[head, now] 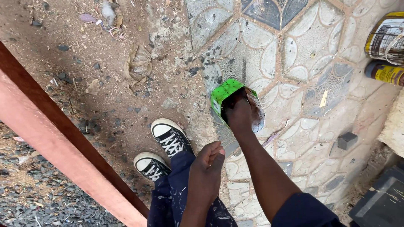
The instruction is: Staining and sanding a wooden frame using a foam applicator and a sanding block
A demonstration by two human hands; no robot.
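My right hand (pixel 239 112) reaches down into the green tub (pixel 229 98), fingers curled inside it, though I cannot tell what they grip. My left hand (pixel 207 168) hangs empty and half curled near my knee, short of the tub. The tub sits on the patterned paving (pixel 303 50), just beyond my shoes (pixel 168 136). It looks cut open and light; a careless pull might tip it and spill onto the paving.

Green container (pixel 225 93): cut-open plastic tub, bright green outside, whitish and smeared inside; tilted, open mouth facing about 4 o'clock; sits on patterned paving just past frame centre, at 1 o'clock from the black-and-white sneakers; rim and interior partly hidden, contents can't tell.
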